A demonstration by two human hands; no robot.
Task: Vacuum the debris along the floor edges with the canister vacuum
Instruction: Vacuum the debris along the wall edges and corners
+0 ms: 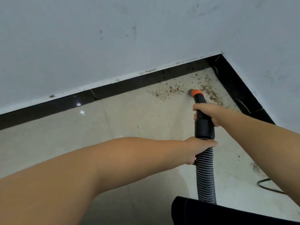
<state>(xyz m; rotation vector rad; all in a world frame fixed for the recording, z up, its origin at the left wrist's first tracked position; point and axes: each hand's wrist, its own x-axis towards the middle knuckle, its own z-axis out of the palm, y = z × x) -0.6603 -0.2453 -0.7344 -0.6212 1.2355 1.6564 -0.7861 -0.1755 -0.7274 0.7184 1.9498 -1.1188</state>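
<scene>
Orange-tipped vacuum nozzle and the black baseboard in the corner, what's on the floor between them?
In the head view, scattered brown debris covers the pale floor tiles between the orange-tipped vacuum nozzle and the black baseboard.

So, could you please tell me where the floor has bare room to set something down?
Bare tile lies left of the hose, along the black skirting. The corner is crowded with debris around the nozzle; a cable and more specks lie right.
</scene>
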